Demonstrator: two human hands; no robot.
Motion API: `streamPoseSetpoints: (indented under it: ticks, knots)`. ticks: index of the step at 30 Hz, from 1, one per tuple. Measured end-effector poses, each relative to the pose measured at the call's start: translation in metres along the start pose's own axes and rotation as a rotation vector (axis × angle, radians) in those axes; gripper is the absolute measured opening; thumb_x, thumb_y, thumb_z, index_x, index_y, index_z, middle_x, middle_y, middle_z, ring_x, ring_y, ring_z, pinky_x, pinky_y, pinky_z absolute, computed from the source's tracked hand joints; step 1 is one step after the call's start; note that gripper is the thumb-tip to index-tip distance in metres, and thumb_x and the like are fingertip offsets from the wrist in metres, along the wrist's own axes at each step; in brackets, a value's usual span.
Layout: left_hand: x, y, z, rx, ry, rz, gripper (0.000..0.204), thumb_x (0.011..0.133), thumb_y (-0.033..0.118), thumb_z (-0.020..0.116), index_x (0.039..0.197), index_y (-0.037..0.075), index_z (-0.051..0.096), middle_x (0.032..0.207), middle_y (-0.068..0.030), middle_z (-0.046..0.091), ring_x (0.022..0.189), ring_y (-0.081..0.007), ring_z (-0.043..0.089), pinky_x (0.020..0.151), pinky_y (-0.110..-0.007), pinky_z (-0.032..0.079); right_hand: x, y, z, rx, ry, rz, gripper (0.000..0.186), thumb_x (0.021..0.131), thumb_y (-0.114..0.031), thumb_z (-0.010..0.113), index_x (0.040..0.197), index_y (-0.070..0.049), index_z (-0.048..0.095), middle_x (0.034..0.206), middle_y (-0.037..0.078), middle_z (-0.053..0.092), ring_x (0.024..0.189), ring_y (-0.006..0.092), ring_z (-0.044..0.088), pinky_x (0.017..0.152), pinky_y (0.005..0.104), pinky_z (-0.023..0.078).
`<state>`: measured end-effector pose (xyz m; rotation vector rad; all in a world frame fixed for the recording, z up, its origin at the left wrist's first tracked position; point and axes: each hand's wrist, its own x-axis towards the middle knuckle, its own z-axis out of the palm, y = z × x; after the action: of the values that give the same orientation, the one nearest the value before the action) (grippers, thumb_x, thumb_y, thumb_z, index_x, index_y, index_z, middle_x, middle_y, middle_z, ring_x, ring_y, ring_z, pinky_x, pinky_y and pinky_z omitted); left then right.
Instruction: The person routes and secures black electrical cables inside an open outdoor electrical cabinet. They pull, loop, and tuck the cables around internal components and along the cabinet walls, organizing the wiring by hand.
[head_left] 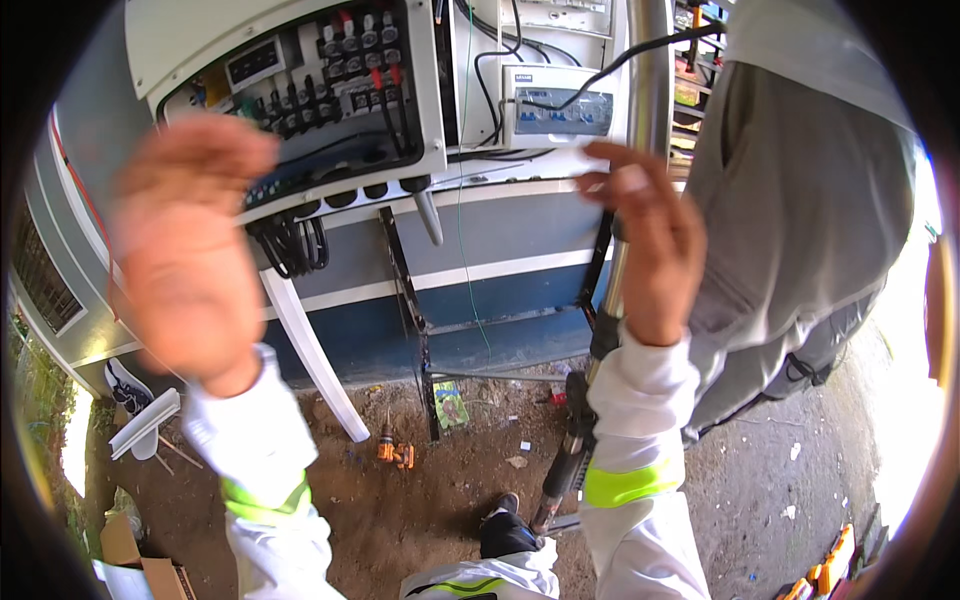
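My left hand (195, 255) is raised just in front of the lower left of an open white equipment box (430, 150) full of terminals and cables; it is blurred, so what its fingers do is unclear. My right hand (640, 235) is raised beside a metal pole (650, 80), fingers loosely bent and apart, with nothing seen in them. Above it, a breaker enclosure (560, 105) with a clear cover has a black cable (630, 62) across it. A thin green wire (462, 240) hangs between my hands, and coiled black cables (290, 245) hang under the box.
Another person in grey trousers (800, 230) stands close at my right. A white trunking length (315, 355) leans below the box. On the dirt floor lie an orange drill (395, 452), cardboard (160, 575) at left and orange tools (830, 565) at right. A sneaker (128, 385) sits at left.
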<state>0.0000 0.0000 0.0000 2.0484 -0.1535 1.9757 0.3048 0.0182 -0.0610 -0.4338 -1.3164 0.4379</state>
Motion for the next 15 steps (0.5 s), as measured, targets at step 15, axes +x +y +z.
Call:
streamPoseSetpoints:
  ticks: [15]
  knots:
    - [-0.058,-0.354,0.071,0.179,0.214,-0.898,0.057,0.101,0.046,0.064,0.138,0.004,0.053,0.131,-0.0122,0.062,0.116,-0.0229,0.063,0.099,-0.035,0.047,0.114,0.262,-0.022,0.058,0.36,0.33,0.058,0.107,-0.044,0.055,0.154,-0.011,0.045,0.149,0.014,0.052,0.117,0.0267,0.064,0.09,0.0363,0.056]
